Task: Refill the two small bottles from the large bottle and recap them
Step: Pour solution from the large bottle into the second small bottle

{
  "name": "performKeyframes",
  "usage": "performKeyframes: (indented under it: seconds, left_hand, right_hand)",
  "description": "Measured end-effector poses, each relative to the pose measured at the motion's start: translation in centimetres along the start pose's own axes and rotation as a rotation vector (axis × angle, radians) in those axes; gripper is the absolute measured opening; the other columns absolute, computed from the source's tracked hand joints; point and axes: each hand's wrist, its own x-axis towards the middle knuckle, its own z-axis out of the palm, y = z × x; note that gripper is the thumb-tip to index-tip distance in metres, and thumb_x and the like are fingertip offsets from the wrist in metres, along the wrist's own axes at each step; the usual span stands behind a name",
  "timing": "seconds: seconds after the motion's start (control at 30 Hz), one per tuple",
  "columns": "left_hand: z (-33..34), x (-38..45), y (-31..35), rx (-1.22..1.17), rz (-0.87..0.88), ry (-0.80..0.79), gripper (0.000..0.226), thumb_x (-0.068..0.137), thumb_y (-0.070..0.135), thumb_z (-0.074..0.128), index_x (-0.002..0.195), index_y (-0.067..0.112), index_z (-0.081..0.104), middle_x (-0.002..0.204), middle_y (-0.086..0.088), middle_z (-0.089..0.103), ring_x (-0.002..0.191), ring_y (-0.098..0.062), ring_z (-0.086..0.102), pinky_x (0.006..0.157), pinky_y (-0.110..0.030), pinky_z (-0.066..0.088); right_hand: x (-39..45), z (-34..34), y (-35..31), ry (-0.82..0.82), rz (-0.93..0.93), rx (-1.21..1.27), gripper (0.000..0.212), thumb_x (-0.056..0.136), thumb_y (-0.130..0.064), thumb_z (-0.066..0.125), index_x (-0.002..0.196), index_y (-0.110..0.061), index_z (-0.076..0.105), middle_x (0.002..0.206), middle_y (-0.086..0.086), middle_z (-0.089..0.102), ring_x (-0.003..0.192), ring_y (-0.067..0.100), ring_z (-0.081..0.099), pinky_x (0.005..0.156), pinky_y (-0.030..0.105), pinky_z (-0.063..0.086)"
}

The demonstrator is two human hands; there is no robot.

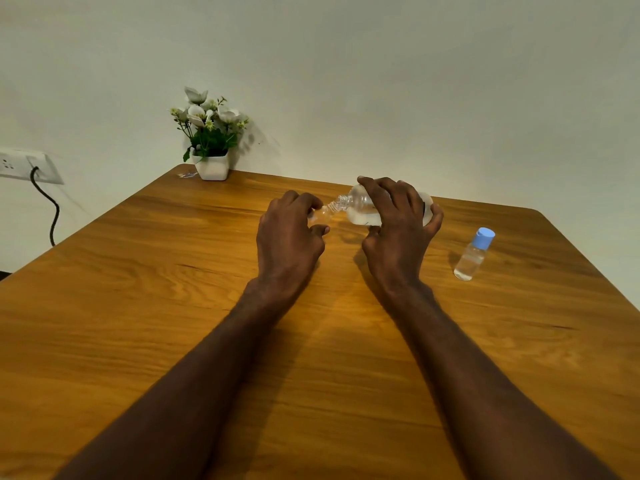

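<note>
My right hand (pixel 398 223) is wrapped around the big clear bottle (pixel 360 211). My fingers go over the top of it and my thumb is under it. The big bottle is tipped over on its side, up off the table, with its open neck pointing to the left. Some clear liquid sits in the low part of it.

My left hand (pixel 291 233) is curled around a small clear bottle (pixel 323 214). Most of this small bottle is hidden behind my fingers, so I only see its top part with the screw ridges. It has no cap on. It leans to the right, and its open mouth meets the mouth of the big bottle. I cannot tell if liquid is running in.

The other small bottle (pixel 472 254) stands by itself on the right side of the table, well apart from my hands. It has a blue cap (pixel 484 237) on top and clear liquid inside.

The table (pixel 138 323) is brown wood. At its far left corner is a white pot of white flowers (pixel 211 133), next to the wall. A wall socket (pixel 24 166) with a dark cord (pixel 52 209) plugged in is on the far left.
</note>
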Motion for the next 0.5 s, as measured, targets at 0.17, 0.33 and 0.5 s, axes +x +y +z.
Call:
performKeyframes:
  seconds: [0.17,0.33,0.5]
  left_hand:
    - [0.11,-0.03,-0.17,-0.004,0.009,0.001,0.038,0.083,0.025,0.085,0.119,0.023,0.071,0.111,0.004,0.068,0.106,-0.017,0.059,0.087,-0.041,0.052]
    - [0.1,-0.07,-0.12,-0.007,0.01,0.004,0.038,0.084,0.025,0.085,0.119,0.023,0.07,0.112,0.004,0.068,0.106,-0.016,0.059,0.085,-0.035,0.049]
    - [0.08,-0.03,-0.12,-0.006,0.008,0.002,0.038,0.083,0.026,0.085,0.119,0.022,0.071,0.111,0.004,0.068,0.105,-0.016,0.059,0.085,-0.035,0.048]
  right_hand:
    - [-0.01,-0.08,0.05,0.01,-0.01,-0.007,0.092,0.072,-0.001,0.077,0.149,-0.043,0.048,0.15,-0.01,0.051,0.147,0.021,0.038,0.119,0.064,0.018]
    - [-0.04,-0.07,-0.01,0.012,-0.005,-0.01,0.092,0.072,-0.001,0.078,0.149,-0.042,0.049,0.15,-0.01,0.051,0.146,0.02,0.038,0.119,0.063,0.018]
    - [-0.01,-0.17,-0.12,-0.002,0.005,-0.003,0.092,0.072,-0.002,0.077,0.15,-0.042,0.049,0.151,-0.01,0.051,0.146,0.02,0.038,0.12,0.062,0.015]
